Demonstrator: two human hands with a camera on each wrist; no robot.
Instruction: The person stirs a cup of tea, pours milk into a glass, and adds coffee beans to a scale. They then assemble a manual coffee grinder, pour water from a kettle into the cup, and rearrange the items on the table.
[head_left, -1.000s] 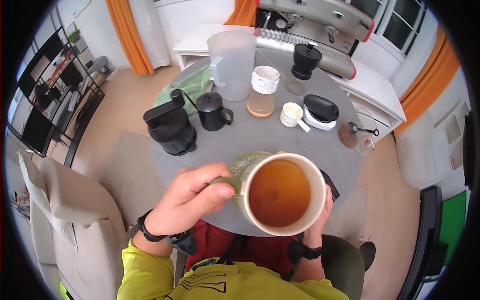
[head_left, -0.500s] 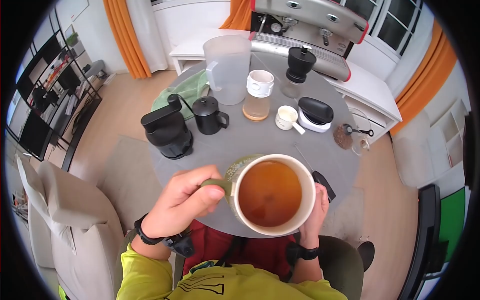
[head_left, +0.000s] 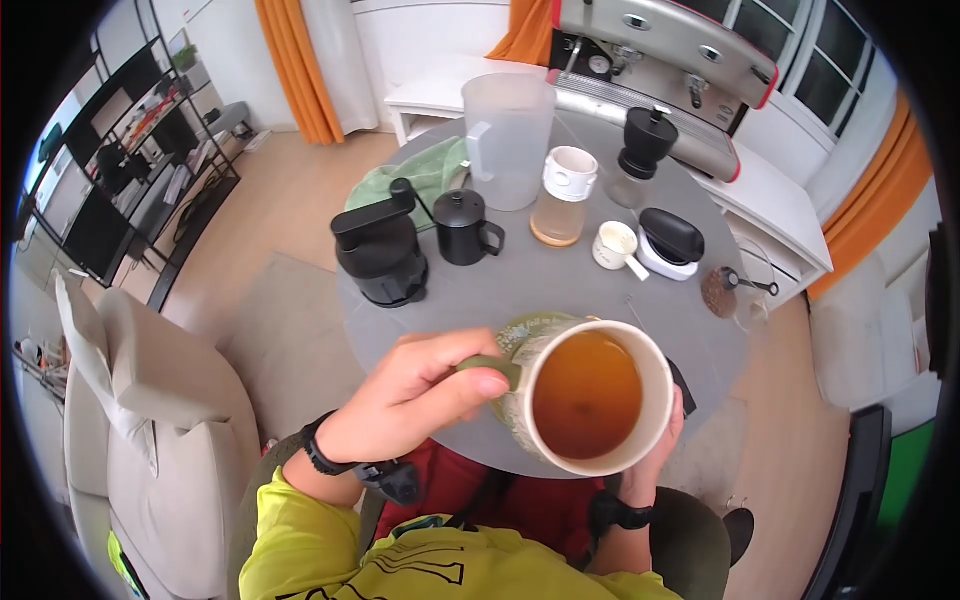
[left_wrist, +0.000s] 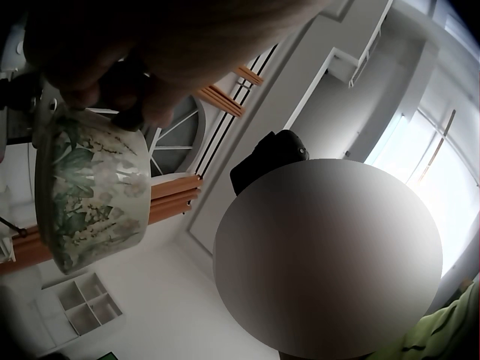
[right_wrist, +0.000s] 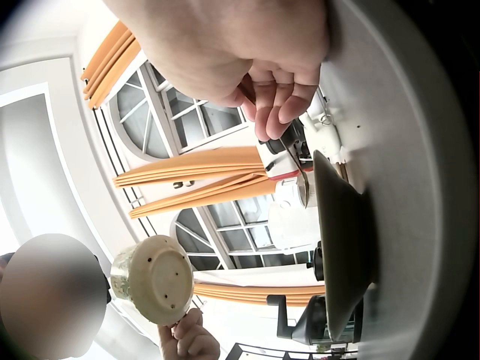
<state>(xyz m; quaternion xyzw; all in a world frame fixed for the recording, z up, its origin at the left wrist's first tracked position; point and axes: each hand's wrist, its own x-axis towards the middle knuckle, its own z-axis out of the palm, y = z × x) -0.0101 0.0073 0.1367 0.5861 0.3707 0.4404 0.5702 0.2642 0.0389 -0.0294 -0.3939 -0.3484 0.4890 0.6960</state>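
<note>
My left hand (head_left: pixel 425 395) grips the green handle of a cream, flower-patterned cup (head_left: pixel 532 400), raised over the table (head_left: pixel 400 335) and slightly tilted. Amber tea (head_left: pixel 588 395) shows inside it. Dark spots mark the cup's base (right_wrist: pixel 163 276) in the right wrist view. Beneath the cup, a green saucer (head_left: pixel 522 332) is on the table, partly covered by it. Beside the saucer, my right hand (right_wrist: pixel 255 67) pinches a thin metal spoon (right_wrist: pixel 304 191) between thumb and fingers. In the head view the cup hides most of my right hand.
Behind the cup stand a black kettle (head_left: pixel 380 255), small lidded pot (head_left: pixel 462 230), plastic pitcher (head_left: pixel 508 145), glass server (head_left: pixel 556 215), white scoop cup (head_left: pixel 614 246), scale (head_left: pixel 668 245), hand grinder (head_left: pixel 645 145) and bean jar (head_left: pixel 716 292). A dark object (head_left: pixel 683 388) lies right.
The head view has swung left, so the room shifts right. The raised cup has shifted slightly right over the table and shows more of its outer wall. The left hand's grip is unchanged.
</note>
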